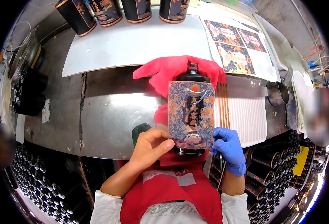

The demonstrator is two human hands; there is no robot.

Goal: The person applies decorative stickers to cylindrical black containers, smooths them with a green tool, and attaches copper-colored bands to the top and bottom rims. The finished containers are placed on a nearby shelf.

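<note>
A patterned decal sheet (191,115) in blue-grey and orange lies over the front of a black bottle (193,77). The bottle's neck shows beyond the sheet's far edge and its base below the near edge. Under the bottle is a bright red cloth (155,71). My bare left hand (151,147) is closed, pinching the sheet's lower left corner between thumb and fingers. At the lower right corner, my right hand (228,151), in a blue glove, has its fingers curled on the sheet's edge. A thin green handle (221,160) shows below that glove.
Several decorated black bottles (138,10) stand on a white board (134,44) at the back. Printed decal sheets (233,56) lie at the back right, beside a ribbed white pad (246,112) with brown sticks (223,104). Black bottles (263,171) are stacked low on both sides.
</note>
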